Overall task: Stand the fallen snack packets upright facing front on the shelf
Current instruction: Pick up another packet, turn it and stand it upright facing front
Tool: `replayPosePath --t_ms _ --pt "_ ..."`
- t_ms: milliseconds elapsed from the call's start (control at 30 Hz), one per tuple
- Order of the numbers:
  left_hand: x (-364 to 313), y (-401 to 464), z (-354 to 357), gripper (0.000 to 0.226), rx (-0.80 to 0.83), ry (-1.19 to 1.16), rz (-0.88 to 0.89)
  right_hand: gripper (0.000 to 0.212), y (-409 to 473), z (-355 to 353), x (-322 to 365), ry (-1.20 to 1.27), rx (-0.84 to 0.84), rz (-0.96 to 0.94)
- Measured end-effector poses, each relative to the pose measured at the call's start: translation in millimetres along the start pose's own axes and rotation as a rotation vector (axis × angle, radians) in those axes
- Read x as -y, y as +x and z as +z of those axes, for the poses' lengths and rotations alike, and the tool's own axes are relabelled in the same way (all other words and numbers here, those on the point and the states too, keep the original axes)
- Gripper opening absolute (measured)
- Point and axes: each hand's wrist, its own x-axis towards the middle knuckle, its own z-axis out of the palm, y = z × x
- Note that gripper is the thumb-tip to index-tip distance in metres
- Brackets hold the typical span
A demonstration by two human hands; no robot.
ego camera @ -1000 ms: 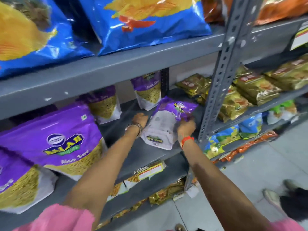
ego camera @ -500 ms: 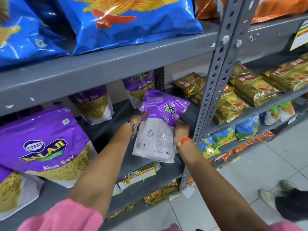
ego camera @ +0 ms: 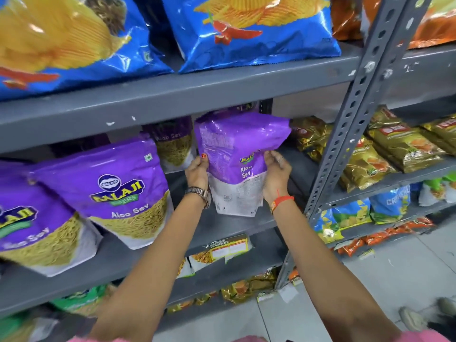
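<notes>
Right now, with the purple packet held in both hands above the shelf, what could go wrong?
1. The held Aloo Sev packet shows its printed back and side, so it may end up set down not facing front.
2. It hangs near the shelf's front edge; released there, it could topple off.
3. The left hand and right hand pinch only its sides, and the glossy film may slip.

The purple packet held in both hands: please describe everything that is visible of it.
The purple packet is a glossy plastic pouch, purple above and white below, with a small logo, the words "Aloo Sev" and fine print. It stands nearly upright above the grey shelf, its back side towards the camera. The left hand and right hand grip its sides.
</notes>
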Motion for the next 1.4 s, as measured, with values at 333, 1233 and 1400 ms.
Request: replayPosePath --t_ms 333,1233,1400 --pt "-2.1 8.6 -25.5 0.034 -0.192 -0.097 -0.082 0.016 11.8 31.3 -21.9 -0.111 0.137 0.090" --pt "18.7 -71.3 5.8 0.081 0.112 0.225 0.388 0.025 -58.2 17.3 -40.0 -0.159 0.351 0.090" --pt "14.1 -57.9 -10.2 0.040 0.050 0.126 0.376 0.033 -57.1 18.8 -39.9 -0.272 0.398 0.097"
